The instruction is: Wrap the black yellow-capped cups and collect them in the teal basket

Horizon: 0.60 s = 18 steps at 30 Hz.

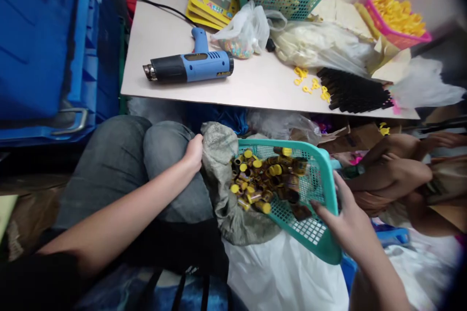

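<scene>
Pale table [262, 85] across the background of the head view, bearing a blue heat gun [206, 66] and yellow printed boxes [209, 14]. Below, gripping the edge of a grey woven sack [221, 143] with the left hand [194, 153]; clasping the right end of a teal basket [328, 180] with the right hand [348, 226]. Inside the basket, mostly towards the sack, plenty of yellow-ended brown pieces [272, 175]; no telling how many, if any, inside the sack. Lettering on heat gun and boxes too small to read.
</scene>
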### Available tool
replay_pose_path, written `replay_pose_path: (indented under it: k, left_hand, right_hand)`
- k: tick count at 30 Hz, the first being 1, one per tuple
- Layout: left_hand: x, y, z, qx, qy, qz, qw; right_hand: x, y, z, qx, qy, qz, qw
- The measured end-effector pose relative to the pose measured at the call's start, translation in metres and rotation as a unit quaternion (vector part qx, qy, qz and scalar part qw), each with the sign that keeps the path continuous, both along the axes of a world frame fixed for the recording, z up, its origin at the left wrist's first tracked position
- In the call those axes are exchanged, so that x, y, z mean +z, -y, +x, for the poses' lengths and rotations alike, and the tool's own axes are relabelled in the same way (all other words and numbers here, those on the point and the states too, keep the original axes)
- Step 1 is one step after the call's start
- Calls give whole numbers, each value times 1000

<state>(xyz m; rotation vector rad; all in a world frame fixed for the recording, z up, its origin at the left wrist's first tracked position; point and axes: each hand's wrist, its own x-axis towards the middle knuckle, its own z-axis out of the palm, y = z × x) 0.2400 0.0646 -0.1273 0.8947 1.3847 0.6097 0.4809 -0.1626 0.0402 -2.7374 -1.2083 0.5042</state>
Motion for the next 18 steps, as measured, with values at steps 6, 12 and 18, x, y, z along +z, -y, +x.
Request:
replay_pose_path:
  k: [6, 12, 18]
  left_hand:
    - [38, 21, -29, 30, 205, -68, 976]
    - [54, 31, -76, 75, 283, -58, 954]
    - [50, 31, -101, 85, 321, -97, 938]
  right_hand:
    - [15, -25, -26, 30, 95, 1, 995]
    - [34, -25, -49, 142, 142, 22, 979]
    - [52, -7, -70, 168, 212, 102, 957]
